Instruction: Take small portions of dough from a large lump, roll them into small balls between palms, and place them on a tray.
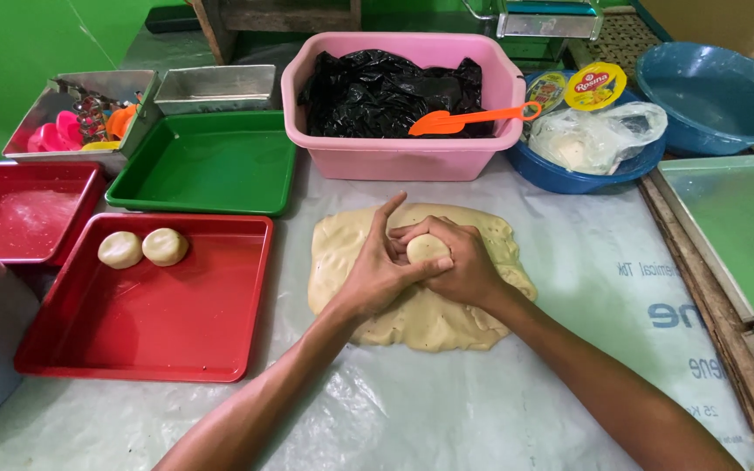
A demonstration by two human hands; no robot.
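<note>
Both the left hand [375, 272] and right hand [460, 266] close around a dough ball [427, 249] above the flat dough slab [421, 314].

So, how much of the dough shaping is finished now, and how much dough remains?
Done: two dough balls lie side by side on the red tray. In hand: the left hand and right hand together cup a third ball. Left: the large flat slab of dough on the plastic sheet is mostly unused, so most of the work seems to remain.
</note>
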